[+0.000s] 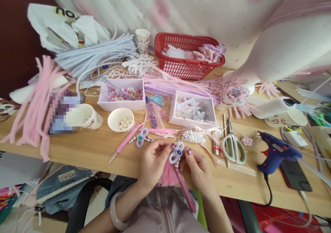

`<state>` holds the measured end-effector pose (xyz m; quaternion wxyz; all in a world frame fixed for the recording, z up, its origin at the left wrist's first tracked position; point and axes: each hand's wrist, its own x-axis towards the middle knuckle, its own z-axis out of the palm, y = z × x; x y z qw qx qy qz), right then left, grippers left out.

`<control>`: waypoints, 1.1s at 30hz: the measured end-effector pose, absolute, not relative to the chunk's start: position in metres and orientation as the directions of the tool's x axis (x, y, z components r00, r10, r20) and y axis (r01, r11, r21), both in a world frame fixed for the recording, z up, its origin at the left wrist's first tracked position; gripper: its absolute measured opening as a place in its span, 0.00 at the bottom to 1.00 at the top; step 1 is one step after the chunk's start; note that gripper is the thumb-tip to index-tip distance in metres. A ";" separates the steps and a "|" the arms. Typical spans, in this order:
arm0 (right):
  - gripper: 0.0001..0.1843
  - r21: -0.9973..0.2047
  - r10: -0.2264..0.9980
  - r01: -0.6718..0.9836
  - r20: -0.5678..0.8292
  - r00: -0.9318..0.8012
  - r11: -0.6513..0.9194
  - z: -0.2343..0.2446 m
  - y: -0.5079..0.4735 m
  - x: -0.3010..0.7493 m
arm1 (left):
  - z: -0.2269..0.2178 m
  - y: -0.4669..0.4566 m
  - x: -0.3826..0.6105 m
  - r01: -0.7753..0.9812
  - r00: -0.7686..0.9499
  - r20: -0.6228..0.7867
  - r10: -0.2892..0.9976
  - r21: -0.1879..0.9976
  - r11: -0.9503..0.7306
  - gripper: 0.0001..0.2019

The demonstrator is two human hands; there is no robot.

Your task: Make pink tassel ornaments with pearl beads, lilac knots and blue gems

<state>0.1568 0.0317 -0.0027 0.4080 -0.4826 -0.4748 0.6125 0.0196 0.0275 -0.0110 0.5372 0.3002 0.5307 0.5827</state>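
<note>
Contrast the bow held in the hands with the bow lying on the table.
Stone: the held bow has a deep blue center; the table bow has a teal one.
Pose: the held bow is up at the left hand and right hand; the table bow lies on the wooden tabletop.
Shared: both have pale lilac loops around the stone.

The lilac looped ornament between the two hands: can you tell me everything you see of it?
The lilac looped ornament has open loops of soft-looking cord and, at its centre, a dark blue oval stone in a pale setting. It is tilted, held up near the table's front edge. Pearl-like beads show just below it, with a pink tassel beneath; how they join is hidden. The left hand pinches its side; the right hand is close opposite, its grip unclear.
</note>
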 end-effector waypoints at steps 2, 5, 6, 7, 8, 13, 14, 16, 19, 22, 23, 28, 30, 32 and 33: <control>0.29 -0.977 0.960 -0.039 -0.198 -0.196 -0.209 -0.001 0.032 0.156 | -0.010 0.028 0.019 -0.320 -0.235 -0.223 0.946 0.937 0.141 0.05; 0.26 -0.978 0.958 -0.029 -0.197 -0.207 -0.207 -0.001 0.032 0.154 | -0.009 0.028 0.019 -0.320 -0.220 -0.216 0.951 0.937 0.139 0.05; 0.24 -0.977 0.956 -0.026 -0.203 -0.212 -0.213 -0.002 0.032 0.154 | -0.009 0.028 0.019 -0.316 -0.219 -0.215 0.952 0.938 0.140 0.05; 0.23 -0.975 0.953 -0.024 -0.211 -0.216 -0.222 -0.003 0.032 0.154 | -0.009 0.028 0.019 -0.312 -0.218 -0.215 0.952 0.940 0.141 0.05; 0.22 -0.973 0.951 -0.022 -0.219 -0.218 -0.229 -0.003 0.032 0.154 | -0.009 0.027 0.019 -0.309 -0.218 -0.215 0.952 0.941 0.142 0.04; 0.19 -0.972 0.949 -0.020 -0.224 -0.220 -0.234 -0.005 0.032 0.155 | -0.010 0.027 0.020 -0.303 -0.229 -0.219 0.948 0.942 0.144 0.04; 0.20 -0.973 0.950 -0.021 -0.220 -0.223 -0.230 -0.005 0.032 0.156 | -0.010 0.027 0.020 -0.301 -0.236 -0.222 0.946 0.942 0.146 0.04; 0.21 -0.975 0.951 -0.022 -0.209 -0.228 -0.219 -0.003 0.032 0.156 | -0.010 0.027 0.021 -0.299 -0.246 -0.231 0.941 0.942 0.153 0.05; 0.26 -0.977 0.955 -0.038 -0.197 -0.222 -0.210 0.000 0.031 0.156 | -0.009 0.027 0.020 -0.290 -0.249 -0.231 0.941 0.944 0.155 0.05; 0.26 -0.972 0.958 -0.065 -0.210 -0.196 -0.226 0.003 0.030 0.155 | -0.009 0.028 0.018 -0.252 -0.255 -0.205 0.945 0.958 0.140 0.05; 0.26 -0.970 0.958 -0.070 -0.216 -0.188 -0.232 0.004 0.030 0.155 | -0.009 0.029 0.018 -0.232 -0.257 -0.193 0.947 0.964 0.133 0.05; 0.20 -0.971 0.962 -0.081 -0.209 -0.175 -0.225 0.003 0.032 0.154 | -0.008 0.028 0.017 -0.142 -0.220 -0.147 0.964 0.983 0.117 0.05; 0.20 -0.972 0.963 -0.085 -0.204 -0.175 -0.221 0.003 0.033 0.154 | -0.007 0.027 0.018 -0.146 -0.200 -0.148 0.969 0.982 0.120 0.05; 0.20 -0.971 0.963 -0.084 -0.205 -0.177 -0.223 0.003 0.033 0.155 | -0.006 0.027 0.019 -0.157 -0.190 -0.150 0.970 0.980 0.120 0.05; 0.19 -0.971 0.962 -0.083 -0.206 -0.178 -0.223 0.003 0.033 0.155 | -0.005 0.027 0.020 -0.161 -0.190 -0.148 0.971 0.980 0.118 0.05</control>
